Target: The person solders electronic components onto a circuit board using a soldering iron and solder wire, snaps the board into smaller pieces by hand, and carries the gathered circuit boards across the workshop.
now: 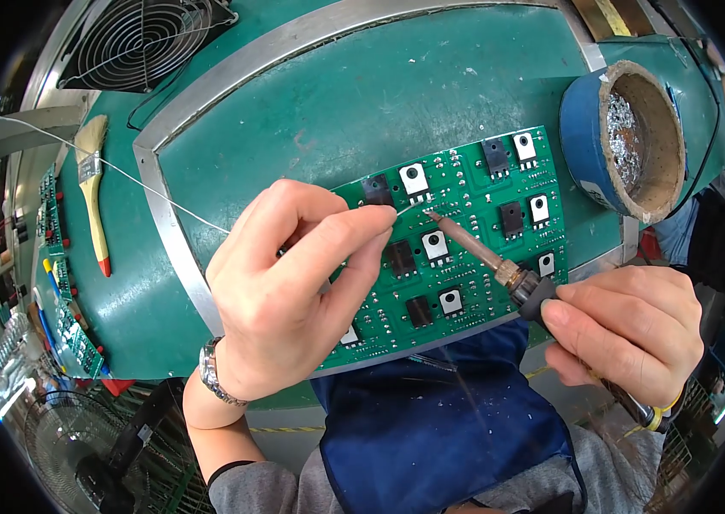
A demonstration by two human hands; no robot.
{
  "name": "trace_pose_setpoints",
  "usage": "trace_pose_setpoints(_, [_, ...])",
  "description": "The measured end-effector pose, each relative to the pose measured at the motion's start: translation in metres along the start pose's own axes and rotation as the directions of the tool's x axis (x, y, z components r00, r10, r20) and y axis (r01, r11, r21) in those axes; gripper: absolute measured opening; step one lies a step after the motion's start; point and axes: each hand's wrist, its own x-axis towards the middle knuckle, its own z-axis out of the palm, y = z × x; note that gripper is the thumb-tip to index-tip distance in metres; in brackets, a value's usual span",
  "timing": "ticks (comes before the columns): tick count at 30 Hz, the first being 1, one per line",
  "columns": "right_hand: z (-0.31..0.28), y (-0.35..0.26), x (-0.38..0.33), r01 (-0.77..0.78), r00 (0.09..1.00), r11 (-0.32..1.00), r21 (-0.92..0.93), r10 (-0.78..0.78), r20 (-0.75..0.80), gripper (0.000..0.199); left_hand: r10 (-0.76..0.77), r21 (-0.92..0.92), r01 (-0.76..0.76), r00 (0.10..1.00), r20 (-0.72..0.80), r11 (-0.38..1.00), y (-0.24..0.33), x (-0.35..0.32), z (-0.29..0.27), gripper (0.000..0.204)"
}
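A green circuit board [482, 224] lies at the table's near edge, carrying several black and silver-backed transistors. My left hand [290, 270] pinches a thin solder wire [176, 204] between thumb and forefinger over the board; the wire trails off to the far left. Its short free end points at the pins of a silver-backed transistor [414, 178]. In my right hand [628, 330] is a soldering iron [484, 253], gripped by its dark handle. The iron's tip is at the board beside the wire's end; whether the two touch I cannot tell.
At the right stands a blue round tub [587, 141] with solder scraps inside. A paintbrush [91, 193] lies on the left, near more circuit boards [80, 347]. A fan with a wire guard [146, 43] sits at the far left. A metal strip [178, 231] frames the green tabletop [294, 128].
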Motion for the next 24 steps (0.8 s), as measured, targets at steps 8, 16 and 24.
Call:
trace_pose_setpoints(8, [0.0,0.005,-0.001,-0.001,1.0,1.0,-0.022,0.002,0.019,0.025,0.025,0.029,-0.026,0.999,0.021,0.999,0.001,-0.002,0.004,0.024])
trace_pose_setpoints(16, [0.001,0.008,-0.001,0.025,0.999,0.999,-0.032,-0.024,0.037,0.027,0.047,0.035,-0.048,0.999,0.025,0.998,-0.001,-0.002,0.008,0.025])
trace_pose_setpoints(24, [0.003,0.008,-0.001,0.032,0.999,0.999,-0.038,-0.031,0.029,0.028,0.083,-0.007,-0.083,0.996,-0.012,0.996,-0.003,-0.001,0.014,0.021])
